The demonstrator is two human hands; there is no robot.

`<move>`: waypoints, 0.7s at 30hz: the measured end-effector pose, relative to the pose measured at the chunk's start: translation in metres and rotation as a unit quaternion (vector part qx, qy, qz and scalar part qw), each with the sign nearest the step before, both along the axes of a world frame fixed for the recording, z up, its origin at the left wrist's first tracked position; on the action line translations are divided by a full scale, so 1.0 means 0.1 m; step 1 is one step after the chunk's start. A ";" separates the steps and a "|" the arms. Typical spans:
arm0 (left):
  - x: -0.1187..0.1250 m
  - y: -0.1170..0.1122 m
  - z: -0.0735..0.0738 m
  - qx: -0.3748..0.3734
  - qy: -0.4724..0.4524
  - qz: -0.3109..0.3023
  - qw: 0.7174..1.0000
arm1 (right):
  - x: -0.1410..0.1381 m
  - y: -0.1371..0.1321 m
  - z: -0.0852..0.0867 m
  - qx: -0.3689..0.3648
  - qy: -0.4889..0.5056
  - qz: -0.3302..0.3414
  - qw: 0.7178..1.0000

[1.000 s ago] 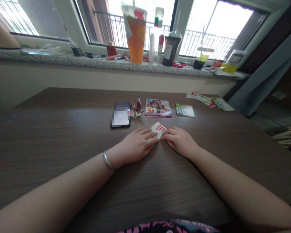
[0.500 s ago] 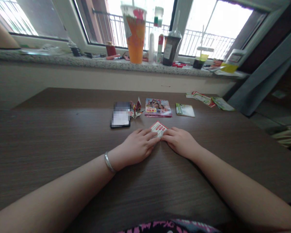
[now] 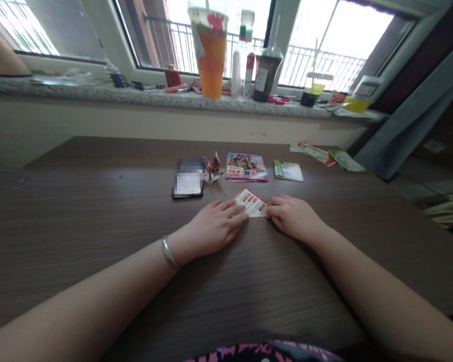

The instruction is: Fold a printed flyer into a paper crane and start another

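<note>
A small sheet of printed paper [image 3: 254,203], white with red edges and red labels, lies on the table, folded to a triangle with its point away from me. My left hand [image 3: 217,226] holds the left side down, fingers reaching over the paper; its thumb is hidden. At the right corner, my right hand [image 3: 292,216] has its fingers closed together on the paper's edge. Just beyond are a folded-paper crane [image 3: 212,171] and a stack of colourful printed leaflets [image 3: 246,167].
A phone [image 3: 187,181] rests left of the crane. To the right lie a green-and-white paper pad [image 3: 289,171] and more printed slips [image 3: 317,154]. Along the windowsill [image 3: 154,99] stand an orange drink cup [image 3: 211,60], a dark drink cup [image 3: 264,75] and bottles.
My right hand has slid to the right along the paper's near edge, uncovering more of its printed face. My left hand has stayed in place.
</note>
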State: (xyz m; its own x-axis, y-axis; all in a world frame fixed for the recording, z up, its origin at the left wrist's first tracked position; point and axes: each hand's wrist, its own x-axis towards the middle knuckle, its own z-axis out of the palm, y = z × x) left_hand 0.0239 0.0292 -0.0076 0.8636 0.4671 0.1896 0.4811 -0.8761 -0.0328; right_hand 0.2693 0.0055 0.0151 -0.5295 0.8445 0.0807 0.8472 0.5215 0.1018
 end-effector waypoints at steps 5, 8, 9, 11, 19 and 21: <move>-0.01 -0.01 -0.02 -0.005 -0.004 0.002 1.000 | 0.08 -0.01 0.04 -0.020 0.004 -0.039 0.999; -0.02 -0.01 -0.03 -0.006 -0.007 0.002 1.000 | 0.13 0.00 0.06 -0.031 -0.004 -0.058 0.998; -0.02 -0.01 -0.03 -0.007 -0.007 0.002 1.000 | 0.14 0.00 0.07 -0.034 -0.009 -0.064 0.997; -0.03 0.00 -0.03 -0.009 -0.009 0.000 1.000 | 0.18 0.01 0.09 -0.039 -0.018 -0.076 0.996; -0.05 0.02 -0.06 -0.015 -0.017 -0.004 1.000 | 0.31 0.04 0.10 -0.054 -0.012 -0.053 0.997; -0.05 0.02 -0.06 -0.017 -0.017 -0.005 1.000 | 0.34 0.06 0.09 -0.053 -0.015 -0.050 0.997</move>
